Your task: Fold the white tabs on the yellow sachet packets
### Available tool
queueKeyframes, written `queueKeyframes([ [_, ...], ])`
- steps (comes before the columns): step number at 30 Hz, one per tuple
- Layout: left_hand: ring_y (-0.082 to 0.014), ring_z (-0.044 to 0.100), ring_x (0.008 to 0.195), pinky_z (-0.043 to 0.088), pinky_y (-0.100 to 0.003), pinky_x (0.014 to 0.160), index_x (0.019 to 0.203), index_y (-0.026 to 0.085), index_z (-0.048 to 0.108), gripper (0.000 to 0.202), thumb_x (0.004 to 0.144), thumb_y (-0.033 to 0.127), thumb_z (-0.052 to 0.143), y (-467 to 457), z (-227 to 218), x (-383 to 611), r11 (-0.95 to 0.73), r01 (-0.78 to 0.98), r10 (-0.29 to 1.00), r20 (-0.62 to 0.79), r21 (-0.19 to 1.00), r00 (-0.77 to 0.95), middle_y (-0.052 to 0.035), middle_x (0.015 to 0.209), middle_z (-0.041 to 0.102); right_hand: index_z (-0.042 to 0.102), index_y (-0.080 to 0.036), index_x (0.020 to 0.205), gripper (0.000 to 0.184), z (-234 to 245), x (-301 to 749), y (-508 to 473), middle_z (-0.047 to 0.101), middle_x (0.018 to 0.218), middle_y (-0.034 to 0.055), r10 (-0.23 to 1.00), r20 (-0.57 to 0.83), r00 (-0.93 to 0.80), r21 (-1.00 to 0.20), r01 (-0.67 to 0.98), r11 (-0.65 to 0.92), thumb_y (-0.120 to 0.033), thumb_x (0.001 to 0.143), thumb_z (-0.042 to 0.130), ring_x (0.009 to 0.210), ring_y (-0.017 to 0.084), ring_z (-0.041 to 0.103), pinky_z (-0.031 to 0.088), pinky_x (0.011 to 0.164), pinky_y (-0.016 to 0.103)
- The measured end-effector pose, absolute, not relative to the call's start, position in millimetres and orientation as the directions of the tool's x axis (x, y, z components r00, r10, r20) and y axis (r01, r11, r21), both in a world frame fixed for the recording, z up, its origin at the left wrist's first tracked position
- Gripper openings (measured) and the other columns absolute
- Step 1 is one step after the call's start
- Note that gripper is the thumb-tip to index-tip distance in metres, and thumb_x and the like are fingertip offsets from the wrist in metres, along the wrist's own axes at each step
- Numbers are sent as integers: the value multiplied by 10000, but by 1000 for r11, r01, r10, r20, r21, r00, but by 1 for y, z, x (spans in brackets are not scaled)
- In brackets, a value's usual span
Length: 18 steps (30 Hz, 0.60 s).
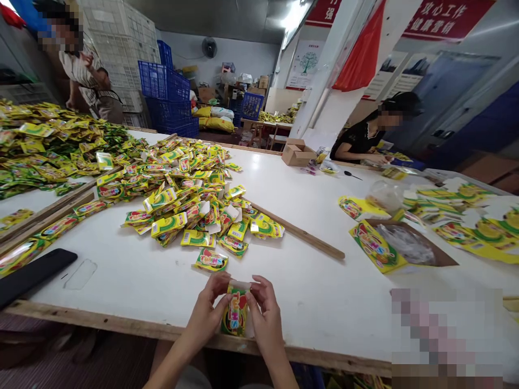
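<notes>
Between my two hands a small yellow-green printed carton (pixel 236 313) stands at the table's front edge, its pale flap at the top end. My left hand (pixel 211 305) grips its left side, thumb on the printed face and fingers curled behind the top. My right hand (pixel 263 308) holds the opposite side the same way, thumb near the upper corner. Just beyond my hands lies a single similar carton (pixel 211 260). Behind it spreads a heap of the same small cartons (pixel 190 189), some with white flaps standing up.
A wooden strip (pixel 300 229) lies right of the heap. Farther right is an open display box (pixel 375 246) with clear plastic inside, near flat printed card (pixel 458 232). A black phone (pixel 36 273) lies left. One person stands back left; another sits back right.
</notes>
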<state>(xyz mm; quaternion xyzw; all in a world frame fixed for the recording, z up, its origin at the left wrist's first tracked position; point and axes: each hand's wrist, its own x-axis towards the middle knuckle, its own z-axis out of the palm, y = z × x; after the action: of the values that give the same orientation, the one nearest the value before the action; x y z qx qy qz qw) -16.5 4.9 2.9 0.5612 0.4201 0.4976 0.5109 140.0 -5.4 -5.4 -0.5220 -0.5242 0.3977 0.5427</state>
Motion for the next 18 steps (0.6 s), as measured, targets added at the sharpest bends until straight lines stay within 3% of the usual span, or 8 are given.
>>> queueKeyframes([
  [5,-215,631,914,500,-334,834,894,191,643,110,885,260,557,4,12,-17,-222,120,967,204,968,150,-57,920,660,682,-211,953,142,7,140,-9,678,996,59,972,236,-7,-945,233,231,-274,883,575,925,200,635,510,786,267],
  [14,-182,614,760,498,-280,707,884,180,636,114,860,283,592,6,14,-11,-123,114,992,118,986,54,-32,830,659,656,-185,839,173,21,131,-5,676,769,27,974,211,88,-938,299,176,-324,887,564,701,169,609,481,668,241],
  [18,-184,618,787,495,-279,725,863,184,658,129,871,292,587,8,10,-11,-134,103,990,129,986,54,-30,834,655,650,-187,824,180,20,134,-4,677,762,23,976,201,84,-940,297,168,-328,891,561,706,167,614,481,670,238],
])
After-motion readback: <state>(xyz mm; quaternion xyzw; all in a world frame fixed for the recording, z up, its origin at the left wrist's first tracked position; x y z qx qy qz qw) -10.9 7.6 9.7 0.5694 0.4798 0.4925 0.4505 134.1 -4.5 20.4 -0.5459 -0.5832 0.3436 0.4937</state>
